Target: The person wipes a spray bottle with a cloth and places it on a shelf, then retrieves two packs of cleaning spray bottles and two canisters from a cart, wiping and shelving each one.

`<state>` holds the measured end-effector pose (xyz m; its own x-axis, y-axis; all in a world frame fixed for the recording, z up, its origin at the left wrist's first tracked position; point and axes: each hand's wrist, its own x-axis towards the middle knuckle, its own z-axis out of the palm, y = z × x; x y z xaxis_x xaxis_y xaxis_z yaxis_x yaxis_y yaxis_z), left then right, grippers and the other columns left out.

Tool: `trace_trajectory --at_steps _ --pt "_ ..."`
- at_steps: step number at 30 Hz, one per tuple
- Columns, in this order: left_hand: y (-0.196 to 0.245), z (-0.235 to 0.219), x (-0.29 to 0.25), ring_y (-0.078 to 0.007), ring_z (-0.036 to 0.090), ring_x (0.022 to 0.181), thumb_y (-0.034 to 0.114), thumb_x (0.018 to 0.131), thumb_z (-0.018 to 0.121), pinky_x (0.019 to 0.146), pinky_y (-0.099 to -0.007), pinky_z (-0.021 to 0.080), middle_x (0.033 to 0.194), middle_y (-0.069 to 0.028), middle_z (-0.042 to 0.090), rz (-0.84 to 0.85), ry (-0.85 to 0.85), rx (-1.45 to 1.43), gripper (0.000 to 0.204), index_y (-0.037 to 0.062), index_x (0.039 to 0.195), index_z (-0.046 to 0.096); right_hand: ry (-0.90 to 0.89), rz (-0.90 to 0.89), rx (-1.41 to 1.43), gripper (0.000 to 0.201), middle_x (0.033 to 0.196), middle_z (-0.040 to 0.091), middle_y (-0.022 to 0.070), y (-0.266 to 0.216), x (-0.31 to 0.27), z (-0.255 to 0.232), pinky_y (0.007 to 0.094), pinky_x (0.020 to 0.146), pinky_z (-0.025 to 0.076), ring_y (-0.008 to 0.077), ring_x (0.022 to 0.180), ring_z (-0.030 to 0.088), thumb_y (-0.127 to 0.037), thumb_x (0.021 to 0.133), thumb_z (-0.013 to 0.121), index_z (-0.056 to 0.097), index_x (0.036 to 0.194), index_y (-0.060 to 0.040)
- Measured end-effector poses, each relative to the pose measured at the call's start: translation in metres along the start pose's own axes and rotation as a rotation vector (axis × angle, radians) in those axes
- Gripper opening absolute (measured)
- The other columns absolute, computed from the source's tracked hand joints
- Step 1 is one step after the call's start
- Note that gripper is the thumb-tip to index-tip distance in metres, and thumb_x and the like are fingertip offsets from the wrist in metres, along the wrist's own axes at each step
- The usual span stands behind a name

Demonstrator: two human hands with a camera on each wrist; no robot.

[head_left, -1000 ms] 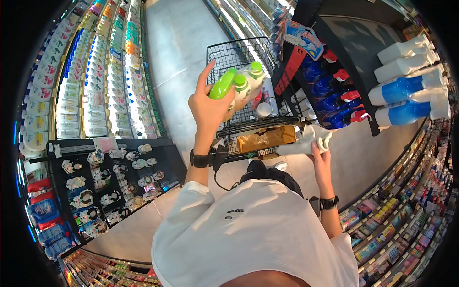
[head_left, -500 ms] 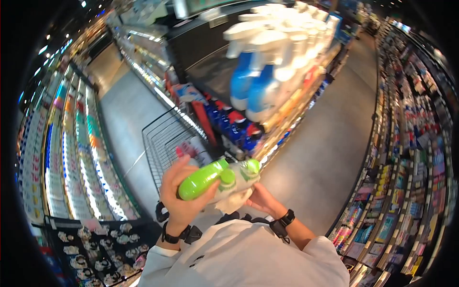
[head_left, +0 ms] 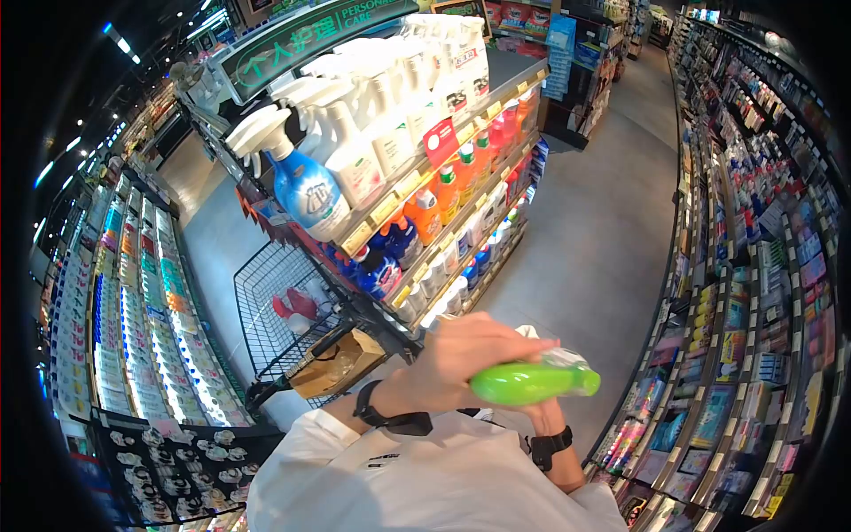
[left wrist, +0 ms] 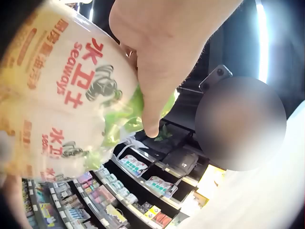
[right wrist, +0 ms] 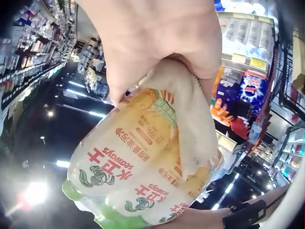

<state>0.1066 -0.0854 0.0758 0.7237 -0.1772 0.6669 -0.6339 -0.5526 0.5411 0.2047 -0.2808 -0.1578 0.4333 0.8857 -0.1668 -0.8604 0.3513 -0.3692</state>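
A wrapped pack of Seaways cleaner bottles (right wrist: 119,176), with green tops and orange-printed labels, lies tilted in front of the person's chest. At its green-topped end, the left hand (head_left: 470,350) grips the pack; the thumb reaches down along the green part in the left wrist view. My right hand (right wrist: 157,33) holds a whitish cloth (right wrist: 190,114) against the pack's other end, fingers and thumb spread around it. From the head, the right hand is largely hidden behind the green spray top (head_left: 532,383).
A wire shopping cart (head_left: 275,301) stands at left with a pink-red item inside and a cardboard box (head_left: 337,363) below its handle. Ahead is a shelf end with spray bottles (head_left: 310,186) and orange bottles. Stocked shelves (head_left: 727,293) line the right side of the aisle (head_left: 594,222).
The view has turned right toward the shelf end and aisle. Both hands have come together; the pack has been tipped over sideways, and the right hand's cloth has come onto the pack.
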Motion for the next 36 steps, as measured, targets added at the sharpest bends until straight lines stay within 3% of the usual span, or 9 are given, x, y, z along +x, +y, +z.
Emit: trace_trajectory --at_steps 3,8,12,16,17,21,23,26,36 --pt "-0.023 0.041 0.033 -0.0265 0.075 0.096 0.025 0.082 0.085 0.086 -0.0330 0.054 0.112 -0.0101 0.077 0.118 -0.042 -0.014 0.059 0.0025 0.134 0.069 0.058 -0.120 -0.004 0.092 0.152 0.054 0.0144 -0.031 -0.016 -0.012 0.0504 0.116 0.044 0.0320 0.137 0.055 -0.083 0.095 0.042 0.049 0.152 -0.0108" --pt "-0.071 0.087 0.058 -0.0352 0.076 0.094 0.023 0.075 0.083 0.076 -0.0411 0.061 0.111 -0.0169 0.077 -0.047 -0.106 -0.225 0.047 0.0028 0.117 0.074 0.306 -0.440 -0.150 0.078 0.143 0.059 0.0113 -0.082 -0.035 -0.064 0.0469 0.110 0.050 0.0284 0.128 0.060 -0.071 0.099 0.048 0.052 0.148 -0.0105" --pt "-0.134 0.118 0.090 -0.0342 0.078 0.098 0.017 0.080 0.082 0.084 -0.0372 0.062 0.114 -0.0194 0.077 0.041 0.004 -0.318 0.038 -0.0019 0.113 0.076 0.470 -0.602 -0.362 0.066 0.136 0.063 0.0089 -0.129 -0.019 -0.101 0.0440 0.105 0.054 0.0256 0.121 0.064 -0.062 0.103 0.053 0.054 0.145 -0.0102" --pt "-0.178 0.105 0.151 -0.0304 0.078 0.098 0.019 0.077 0.090 0.084 -0.0367 0.062 0.112 -0.0193 0.078 -0.045 0.064 -0.445 0.042 -0.0015 0.111 0.076 0.484 -0.568 -0.154 0.057 0.134 0.066 0.0054 -0.193 0.006 -0.083 0.0426 0.102 0.057 0.0235 0.117 0.066 -0.053 0.105 0.057 0.056 0.144 -0.0116" --pt "-0.188 0.109 0.167 -0.0230 0.077 0.084 0.024 0.075 0.092 0.073 -0.0318 0.058 0.097 -0.0123 0.079 -0.069 0.186 -0.464 0.037 0.0017 0.101 0.078 0.481 -0.556 -0.073 0.055 0.135 0.066 0.0043 -0.212 0.010 -0.071 0.0427 0.102 0.057 0.0232 0.117 0.067 -0.050 0.105 0.058 0.056 0.144 -0.0123" --pt "-0.234 0.101 0.209 -0.0086 0.067 0.078 0.028 0.083 0.092 0.067 -0.0248 0.051 0.092 -0.0061 0.078 -0.280 0.283 -0.637 0.038 0.0011 0.105 0.079 0.103 -0.505 -0.076 0.071 0.148 0.059 0.0025 -0.278 0.035 -0.060 0.0572 0.117 0.041 0.0254 0.136 0.055 -0.069 0.099 0.056 0.052 0.152 -0.0217" --pt "-0.251 0.110 0.233 -0.0072 0.066 0.081 0.030 0.087 0.089 0.070 -0.0239 0.051 0.095 -0.0041 0.078 -0.346 0.445 -0.821 0.038 0.0008 0.108 0.079 0.104 -0.542 -0.148 0.088 0.162 0.042 0.0029 -0.307 0.053 -0.062 0.0594 0.123 0.030 0.0274 0.149 0.040 -0.080 0.093 0.054 0.037 0.161 -0.0264" --pt "-0.278 0.126 0.259 -0.0089 0.068 0.090 0.034 0.092 0.085 0.078 -0.0261 0.053 0.101 -0.0047 0.078 -0.385 0.565 -0.923 0.043 -0.0014 0.114 0.077 0.176 -0.555 -0.330 0.102 0.169 0.029 0.0019 -0.341 0.085 -0.064 0.0571 0.126 0.026 0.0292 0.155 0.029 -0.078 0.090 0.062 0.019 0.167 -0.0274" --pt "-0.337 0.179 0.342 -0.0201 0.065 0.095 0.042 0.086 0.085 0.080 -0.0336 0.051 0.102 -0.0111 0.071 -0.392 0.548 -0.558 0.055 -0.0021 0.116 0.073 0.129 -0.393 -0.362 0.098 0.160 0.045 0.0028 -0.473 0.194 -0.152 0.0544 0.123 0.035 0.0265 0.147 0.043 -0.066 0.085 0.078 0.037 0.160 -0.0187"
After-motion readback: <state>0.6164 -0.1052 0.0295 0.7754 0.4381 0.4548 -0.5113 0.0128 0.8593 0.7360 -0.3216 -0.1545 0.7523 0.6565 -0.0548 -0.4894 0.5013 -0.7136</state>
